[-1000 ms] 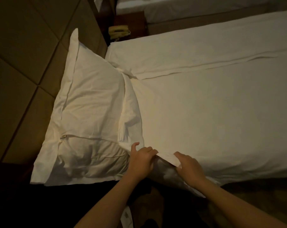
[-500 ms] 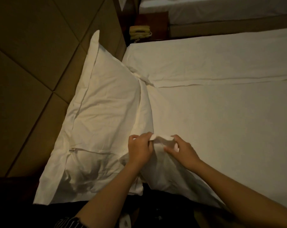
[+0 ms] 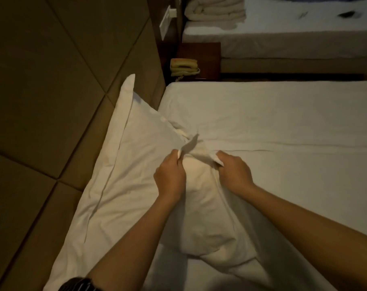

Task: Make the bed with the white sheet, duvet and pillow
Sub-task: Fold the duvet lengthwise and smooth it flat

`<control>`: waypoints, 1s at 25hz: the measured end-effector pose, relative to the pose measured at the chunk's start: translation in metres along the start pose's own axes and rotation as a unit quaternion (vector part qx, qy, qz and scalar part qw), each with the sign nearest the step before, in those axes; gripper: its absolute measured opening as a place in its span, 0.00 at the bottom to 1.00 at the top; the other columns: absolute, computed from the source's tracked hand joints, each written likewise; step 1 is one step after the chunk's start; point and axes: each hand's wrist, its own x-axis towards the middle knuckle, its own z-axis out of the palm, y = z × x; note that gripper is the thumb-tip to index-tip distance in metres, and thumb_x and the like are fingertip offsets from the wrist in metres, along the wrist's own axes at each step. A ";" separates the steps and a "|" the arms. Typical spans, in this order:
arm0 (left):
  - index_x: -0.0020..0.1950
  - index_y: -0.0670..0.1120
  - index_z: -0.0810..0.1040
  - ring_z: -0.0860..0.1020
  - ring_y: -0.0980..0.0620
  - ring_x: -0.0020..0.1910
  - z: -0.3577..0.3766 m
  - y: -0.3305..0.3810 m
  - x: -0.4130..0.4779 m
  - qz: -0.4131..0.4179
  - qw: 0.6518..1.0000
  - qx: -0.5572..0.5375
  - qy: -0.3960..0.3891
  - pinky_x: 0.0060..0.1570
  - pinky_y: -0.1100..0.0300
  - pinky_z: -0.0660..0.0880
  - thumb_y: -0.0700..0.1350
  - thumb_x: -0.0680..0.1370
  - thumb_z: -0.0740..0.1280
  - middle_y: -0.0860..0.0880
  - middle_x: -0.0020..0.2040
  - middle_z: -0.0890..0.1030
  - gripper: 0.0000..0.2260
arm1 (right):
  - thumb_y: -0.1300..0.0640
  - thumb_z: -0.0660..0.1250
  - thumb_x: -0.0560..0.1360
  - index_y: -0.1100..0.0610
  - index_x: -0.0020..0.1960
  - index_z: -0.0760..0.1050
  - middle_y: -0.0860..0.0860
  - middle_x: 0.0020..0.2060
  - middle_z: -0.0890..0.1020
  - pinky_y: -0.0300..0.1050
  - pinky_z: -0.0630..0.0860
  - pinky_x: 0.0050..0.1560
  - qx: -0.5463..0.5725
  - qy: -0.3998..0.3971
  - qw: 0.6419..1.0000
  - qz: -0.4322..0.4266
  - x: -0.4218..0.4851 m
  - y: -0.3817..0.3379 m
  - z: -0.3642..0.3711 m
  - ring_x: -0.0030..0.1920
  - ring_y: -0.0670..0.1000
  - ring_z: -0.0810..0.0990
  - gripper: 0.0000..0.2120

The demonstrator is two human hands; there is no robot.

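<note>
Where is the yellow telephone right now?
The telephone sits above centre in the head view, on the dark nightstand, between the near bed and the far bed.

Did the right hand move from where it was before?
Yes. The right hand, gripping white bedding fabric, moved from the big white pillow's near end up alongside its middle.

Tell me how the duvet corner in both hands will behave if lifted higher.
Likely floppy: the duvet bunches and creases between the left hand and right hand. Probably light but bulky, since its raised corner puffs out and drapes.
</note>
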 end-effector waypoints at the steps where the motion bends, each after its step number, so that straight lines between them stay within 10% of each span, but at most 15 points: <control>1: 0.47 0.43 0.74 0.77 0.41 0.43 0.005 -0.005 0.014 -0.012 0.999 0.029 -0.008 0.37 0.56 0.65 0.44 0.82 0.56 0.44 0.45 0.80 0.10 | 0.62 0.58 0.76 0.57 0.53 0.73 0.58 0.51 0.79 0.43 0.64 0.39 -0.018 -0.009 1.000 -0.017 0.019 -0.004 -0.001 0.50 0.60 0.77 0.08; 15: 0.62 0.47 0.70 0.77 0.42 0.54 0.087 -0.060 0.021 -0.114 0.960 0.191 -0.169 0.49 0.52 0.71 0.49 0.82 0.55 0.45 0.56 0.77 0.12 | 0.47 0.57 0.80 0.55 0.69 0.63 0.54 0.62 0.73 0.49 0.66 0.60 -0.106 -0.136 0.985 0.007 0.076 0.068 0.114 0.62 0.56 0.72 0.21; 21: 0.57 0.48 0.77 0.79 0.44 0.50 0.121 -0.023 -0.023 0.232 0.929 0.214 -0.191 0.53 0.48 0.70 0.48 0.69 0.74 0.45 0.54 0.80 0.18 | 0.50 0.62 0.77 0.56 0.73 0.55 0.53 0.66 0.68 0.46 0.65 0.62 -0.135 -0.104 0.983 0.062 0.007 0.127 0.093 0.63 0.53 0.69 0.29; 25: 0.54 0.50 0.80 0.80 0.47 0.46 0.139 0.020 -0.066 0.291 0.884 0.186 -0.315 0.45 0.51 0.75 0.48 0.65 0.78 0.49 0.51 0.80 0.19 | 0.53 0.61 0.77 0.56 0.73 0.57 0.53 0.65 0.69 0.47 0.67 0.61 -0.143 -0.127 0.969 0.157 -0.064 0.181 0.063 0.62 0.54 0.70 0.26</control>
